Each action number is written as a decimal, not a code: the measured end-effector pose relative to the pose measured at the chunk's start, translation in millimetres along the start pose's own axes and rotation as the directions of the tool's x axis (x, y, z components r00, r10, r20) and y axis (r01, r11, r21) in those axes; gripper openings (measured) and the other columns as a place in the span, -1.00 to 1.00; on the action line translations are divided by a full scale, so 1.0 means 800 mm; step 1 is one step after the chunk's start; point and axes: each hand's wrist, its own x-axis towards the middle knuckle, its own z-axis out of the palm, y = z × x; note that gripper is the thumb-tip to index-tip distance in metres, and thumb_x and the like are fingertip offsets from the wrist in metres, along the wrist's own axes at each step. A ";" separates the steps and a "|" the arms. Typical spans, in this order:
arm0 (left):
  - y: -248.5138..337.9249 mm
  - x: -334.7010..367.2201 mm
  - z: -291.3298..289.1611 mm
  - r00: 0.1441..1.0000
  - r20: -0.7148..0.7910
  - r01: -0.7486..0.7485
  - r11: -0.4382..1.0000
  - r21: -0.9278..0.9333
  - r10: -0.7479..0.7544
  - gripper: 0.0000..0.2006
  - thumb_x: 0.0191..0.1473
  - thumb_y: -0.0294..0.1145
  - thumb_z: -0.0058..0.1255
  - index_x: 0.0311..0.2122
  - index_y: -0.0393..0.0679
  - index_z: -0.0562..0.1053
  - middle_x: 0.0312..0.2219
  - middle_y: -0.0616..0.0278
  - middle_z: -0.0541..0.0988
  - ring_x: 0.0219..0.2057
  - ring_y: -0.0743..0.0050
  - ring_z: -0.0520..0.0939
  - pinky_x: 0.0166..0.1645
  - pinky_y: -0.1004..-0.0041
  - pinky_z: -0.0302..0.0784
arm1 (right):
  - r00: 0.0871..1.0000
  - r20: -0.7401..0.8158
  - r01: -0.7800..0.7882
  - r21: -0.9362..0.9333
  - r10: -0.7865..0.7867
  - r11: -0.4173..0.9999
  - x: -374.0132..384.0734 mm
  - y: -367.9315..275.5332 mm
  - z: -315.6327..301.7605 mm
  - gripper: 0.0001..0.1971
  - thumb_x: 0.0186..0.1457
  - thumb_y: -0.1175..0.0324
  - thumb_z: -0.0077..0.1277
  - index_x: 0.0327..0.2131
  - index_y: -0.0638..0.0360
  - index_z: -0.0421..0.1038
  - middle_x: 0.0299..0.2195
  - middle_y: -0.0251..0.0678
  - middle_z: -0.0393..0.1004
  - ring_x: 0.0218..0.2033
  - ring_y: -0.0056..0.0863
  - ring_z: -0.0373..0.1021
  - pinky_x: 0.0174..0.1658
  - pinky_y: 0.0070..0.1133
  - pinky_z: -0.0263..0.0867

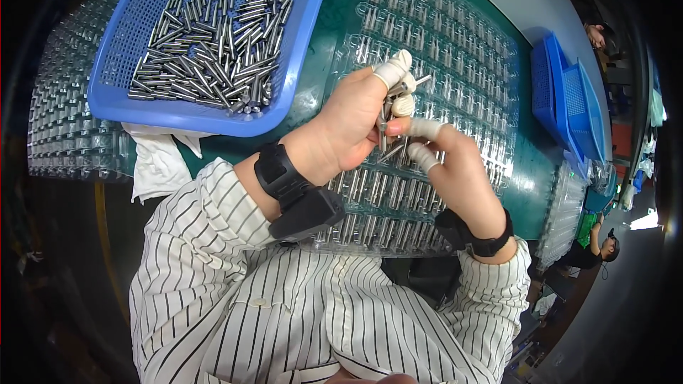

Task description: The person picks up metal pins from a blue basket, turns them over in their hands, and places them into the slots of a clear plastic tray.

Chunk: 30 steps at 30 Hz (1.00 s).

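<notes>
— Left hand?

— Clenched around a small bundle of metal pins, thumb and forefinger tips capped in white finger cots. Held just above the clear plastic tray, over its near half. Wore a black wrist strap with a boxy black module, over a striped sleeve.

— And the right hand?

— Pinched one pin from that bundle between cot-covered thumb and forefinger, touching the left hand's fingers. Also hovered over the clear plastic tray, toward its near right corner. Carried a black strap of its own.

— Where exactly was the bundle?

— Between both hands, above the tray's middle rows, pins mostly upright and slightly fanned. Could not tell how many.

— State of the clear plastic tray?

— Lay on the green table, ribbed with rows of narrow slots. Nearest rows, under the wrists, already filled with pins lying side by side; rows farther off looked bare.

— Anything beside the tray?

— To its left, a blue perforated basket heaped with loose pins, tilted with one corner propped on a white cloth. Farther left of that, more clear trays stacked. To the tray's right, well apart, a stack of blue baskets at the table edge.

— Other people?

— Beyond the right side of the tray, another person in dark clothing, well apart.
</notes>
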 end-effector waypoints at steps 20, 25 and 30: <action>-0.006 -0.005 0.018 0.973 0.211 0.059 0.986 0.156 -0.092 -0.61 0.22 -0.09 -0.34 -0.27 -0.21 0.41 -0.68 0.34 0.31 -0.78 0.70 0.22 -0.70 0.69 0.11 | 0.941 -0.331 0.170 0.647 0.072 0.743 0.005 0.007 -0.027 -0.80 0.02 0.60 -0.01 -0.23 0.29 0.29 -0.27 -0.26 0.43 -0.29 -0.56 0.39 -0.22 -0.61 0.36; -0.005 -0.006 0.020 0.976 0.197 0.059 0.986 0.154 -0.089 -0.59 0.23 -0.08 -0.38 -0.16 -0.21 0.40 -0.69 0.35 0.31 -0.78 0.72 0.20 -0.69 0.70 0.12 | 0.933 -0.340 0.145 0.656 0.119 0.741 0.007 0.005 -0.024 -0.80 -0.01 0.65 -0.04 -0.27 0.27 0.26 -0.27 -0.25 0.42 -0.27 -0.55 0.38 -0.18 -0.59 0.36; -0.002 -0.008 0.018 0.970 0.218 0.075 0.983 0.169 -0.111 -0.56 0.23 -0.07 -0.41 -0.09 -0.22 0.38 -0.69 0.36 0.31 -0.78 0.72 0.19 -0.69 0.71 0.13 | 0.933 -0.347 0.197 0.709 0.092 0.677 0.005 0.009 -0.020 -0.73 -0.09 0.73 -0.03 -0.30 0.24 0.22 -0.28 -0.30 0.36 -0.22 -0.54 0.35 -0.11 -0.61 0.32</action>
